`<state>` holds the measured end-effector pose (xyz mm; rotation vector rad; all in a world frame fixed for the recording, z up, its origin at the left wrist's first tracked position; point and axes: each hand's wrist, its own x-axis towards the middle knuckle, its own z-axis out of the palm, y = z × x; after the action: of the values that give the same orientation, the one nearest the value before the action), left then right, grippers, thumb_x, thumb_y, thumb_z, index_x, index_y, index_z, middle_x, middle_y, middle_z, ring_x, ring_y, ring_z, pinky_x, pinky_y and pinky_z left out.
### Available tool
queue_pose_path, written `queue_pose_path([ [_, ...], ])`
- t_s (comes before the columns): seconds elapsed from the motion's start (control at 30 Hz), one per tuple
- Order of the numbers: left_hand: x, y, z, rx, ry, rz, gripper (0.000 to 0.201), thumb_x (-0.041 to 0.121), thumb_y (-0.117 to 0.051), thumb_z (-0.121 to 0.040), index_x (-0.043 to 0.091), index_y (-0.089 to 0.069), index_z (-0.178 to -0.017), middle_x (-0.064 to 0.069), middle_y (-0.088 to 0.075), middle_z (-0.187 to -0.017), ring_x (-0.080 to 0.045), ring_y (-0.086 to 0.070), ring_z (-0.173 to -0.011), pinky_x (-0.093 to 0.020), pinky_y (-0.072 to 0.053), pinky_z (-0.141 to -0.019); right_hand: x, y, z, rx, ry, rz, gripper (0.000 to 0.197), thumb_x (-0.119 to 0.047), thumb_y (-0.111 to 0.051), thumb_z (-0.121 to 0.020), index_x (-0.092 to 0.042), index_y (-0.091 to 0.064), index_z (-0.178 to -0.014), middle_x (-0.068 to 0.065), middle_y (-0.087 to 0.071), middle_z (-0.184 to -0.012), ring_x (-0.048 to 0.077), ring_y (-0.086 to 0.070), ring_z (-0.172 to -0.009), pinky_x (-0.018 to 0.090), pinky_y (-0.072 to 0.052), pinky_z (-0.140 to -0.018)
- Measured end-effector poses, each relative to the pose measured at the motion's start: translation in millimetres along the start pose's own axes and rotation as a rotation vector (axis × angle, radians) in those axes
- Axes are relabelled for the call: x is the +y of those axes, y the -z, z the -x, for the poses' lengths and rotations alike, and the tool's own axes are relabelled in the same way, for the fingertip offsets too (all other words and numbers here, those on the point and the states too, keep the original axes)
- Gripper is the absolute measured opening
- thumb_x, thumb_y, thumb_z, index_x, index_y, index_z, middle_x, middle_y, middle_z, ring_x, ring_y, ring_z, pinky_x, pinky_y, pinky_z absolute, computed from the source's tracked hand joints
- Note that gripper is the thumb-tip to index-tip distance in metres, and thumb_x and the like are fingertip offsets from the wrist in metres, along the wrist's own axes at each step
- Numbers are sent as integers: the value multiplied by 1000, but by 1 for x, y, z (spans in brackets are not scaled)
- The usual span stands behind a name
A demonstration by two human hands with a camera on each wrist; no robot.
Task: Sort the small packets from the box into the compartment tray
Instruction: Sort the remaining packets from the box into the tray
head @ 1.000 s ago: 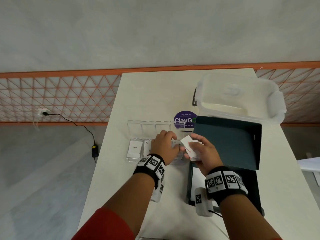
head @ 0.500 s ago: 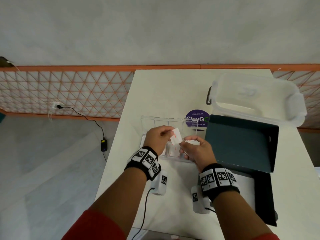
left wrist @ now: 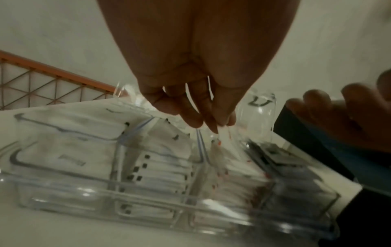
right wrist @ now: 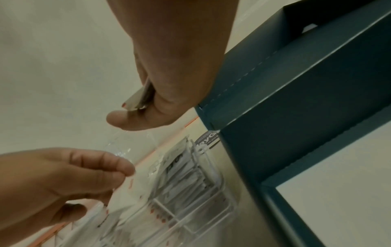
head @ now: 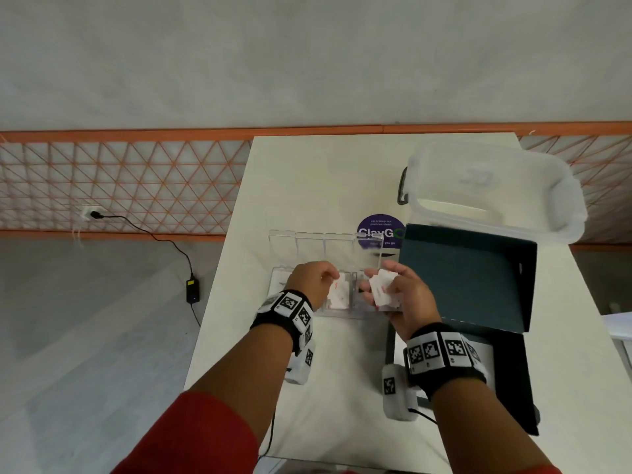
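Since the earlier frame, the left hand has lowered its pinched red-marked packet over the compartment tray, third cell from the tray's left; the right hand, tray-right, grips a packet stack

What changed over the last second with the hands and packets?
The left hand took one packet from the right hand's stack of packets and lowered it into the compartment tray. The right hand still holds the stack; the box stayed put.
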<state>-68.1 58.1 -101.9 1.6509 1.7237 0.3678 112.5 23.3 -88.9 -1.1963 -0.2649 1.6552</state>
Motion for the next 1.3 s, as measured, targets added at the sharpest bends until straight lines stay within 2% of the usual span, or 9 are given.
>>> queue_pose_path([
  [0.1,-4,-8,-2,-30,-47,-240,19,22,-55,-94,29,-71,-101,5,-68,-112,-21,-57,-107,-39,-40,-98,-2,7,1,-4,17,56,41,16,-36,-86,-9,-55,-112,25,-70,-103,43,-69,-86,39,-57,-61],
  [0.2,-10,-14,-1,-47,-94,-381,17,30,-62,-90,33,-69,-105,5,-56,-118,-20,-46,-115,-39,-31,-97,-3,10,1,1,10,75,38,17,-44,-88,-10,-58,-112,27,-63,-112,49,-67,-102,40,-59,-63],
  [0.4,-10,-17,-1,-14,-175,-440,20,32,-63,-85,35,-68,-103,6,-48,-116,-17,-42,-112,-35,-25,-93,-1,7,0,23,33,156,22,9,-64,-86,-8,-66,-99,14,-74,-89,24,-74,-71,30,-58,-54],
  [0.5,-5,-12,1,48,-165,-280,14,26,-60,-85,27,-67,-97,5,-53,-108,-16,-48,-103,-34,-33,-91,1,6,-2,23,35,194,20,8,-68,-85,-9,-66,-94,9,-75,-82,21,-73,-69,30,-57,-53],
  [0.63,6,0,11,105,-211,87,8,14,-56,-85,21,-60,-86,8,-59,-82,-8,-55,-71,-24,-45,-68,4,5,-1,18,46,212,20,9,-67,-85,-9,-65,-95,11,-75,-81,25,-70,-71,30,-57,-54],
  [0.87,23,11,16,12,-194,381,29,22,-74,-78,38,-61,-99,14,-69,-86,-1,-58,-72,-8,-45,-69,4,-2,3,-95,62,394,16,5,-67,-87,-8,-69,-96,14,-66,-66,19,-56,-48,25,-45,-44],
  [1.07,23,14,22,6,-204,327,35,7,-64,-82,40,-69,-88,4,-67,-91,-7,-61,-73,-19,-53,-68,-3,1,-3,-22,86,283,23,2,-74,-82,-10,-65,-99,12,-69,-67,19,-57,-53,25,-43,-43],
  [1.2,24,9,27,151,-66,461,23,6,-66,-82,28,-68,-74,2,-68,-79,-12,-67,-57,-23,-53,-52,3,-2,-2,-54,66,276,28,12,-72,-79,-9,-65,-97,12,-71,-70,20,-63,-57,23,-46,-42],
  [1.3,20,8,29,94,-36,452,15,10,-70,-78,24,-68,-76,5,-69,-69,-11,-67,-60,-28,-56,-57,5,-4,-3,1,91,264,30,16,-71,-78,-8,-65,-93,12,-72,-75,19,-62,-54,23,-46,-42],
])
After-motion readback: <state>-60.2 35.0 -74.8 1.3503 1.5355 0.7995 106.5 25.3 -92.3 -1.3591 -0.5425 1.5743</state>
